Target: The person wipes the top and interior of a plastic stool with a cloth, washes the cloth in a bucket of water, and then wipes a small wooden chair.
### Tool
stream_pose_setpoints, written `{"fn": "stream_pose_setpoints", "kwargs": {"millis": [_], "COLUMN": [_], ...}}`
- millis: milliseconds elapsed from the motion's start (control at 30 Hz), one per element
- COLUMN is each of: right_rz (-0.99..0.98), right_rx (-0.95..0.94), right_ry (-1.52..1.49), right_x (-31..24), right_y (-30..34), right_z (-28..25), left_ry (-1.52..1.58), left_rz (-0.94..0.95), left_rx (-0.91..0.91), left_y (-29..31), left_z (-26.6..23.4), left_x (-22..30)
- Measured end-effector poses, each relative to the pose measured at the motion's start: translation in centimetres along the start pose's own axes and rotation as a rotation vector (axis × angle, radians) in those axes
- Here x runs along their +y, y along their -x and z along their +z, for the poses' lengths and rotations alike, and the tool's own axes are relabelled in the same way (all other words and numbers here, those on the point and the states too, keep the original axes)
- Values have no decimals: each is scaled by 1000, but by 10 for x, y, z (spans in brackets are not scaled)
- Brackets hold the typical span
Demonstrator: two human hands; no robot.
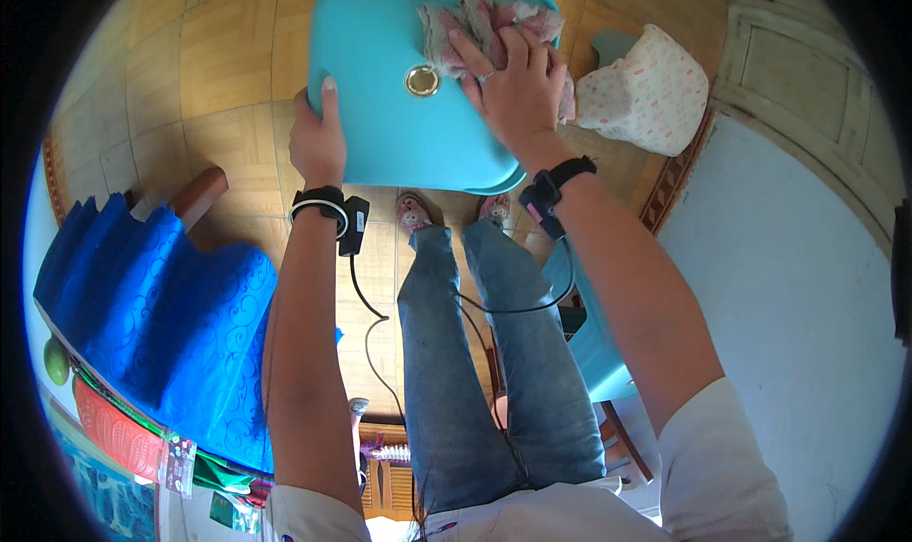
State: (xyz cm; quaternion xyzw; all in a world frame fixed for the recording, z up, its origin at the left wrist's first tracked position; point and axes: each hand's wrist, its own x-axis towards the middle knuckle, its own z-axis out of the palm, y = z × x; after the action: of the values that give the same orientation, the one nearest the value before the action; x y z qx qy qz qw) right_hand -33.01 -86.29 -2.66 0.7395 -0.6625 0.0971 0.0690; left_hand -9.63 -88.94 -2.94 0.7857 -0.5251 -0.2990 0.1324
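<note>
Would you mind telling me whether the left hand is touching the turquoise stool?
Touching: the head view shows the left hand gripping the stool's edge.

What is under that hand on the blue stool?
Under the right hand lies a pink-and-grey cloth, pressed onto the turquoise stool. The cloth's covered part is hidden.

The turquoise stool seat (399, 95) looks like smooth plastic with a soft sheen, a shiny brass-coloured metal ring (422, 81) at its middle. The rag (475, 24) is crumpled, matt cloth. The floor (228, 57) is glossy, wood-patterned tile.
</note>
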Motion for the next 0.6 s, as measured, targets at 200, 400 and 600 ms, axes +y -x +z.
{"fn": "stream_pose_setpoints", "kwargs": {"millis": [200,400,600], "right_rz": [-47,-33,-69], "right_rx": [-60,-69,88], "right_ry": [10,-21,-17], "right_x": [27,25,30], "right_y": [-6,-9,-7], "right_z": [-6,-7,0], "left_ry": [-88,-54,-1], "left_rz": [-36,18,68], "left_rx": [-142,-85,-34], "left_y": [5,3,7], "left_z": [9,10,14], "left_x": [13,9,7]}}
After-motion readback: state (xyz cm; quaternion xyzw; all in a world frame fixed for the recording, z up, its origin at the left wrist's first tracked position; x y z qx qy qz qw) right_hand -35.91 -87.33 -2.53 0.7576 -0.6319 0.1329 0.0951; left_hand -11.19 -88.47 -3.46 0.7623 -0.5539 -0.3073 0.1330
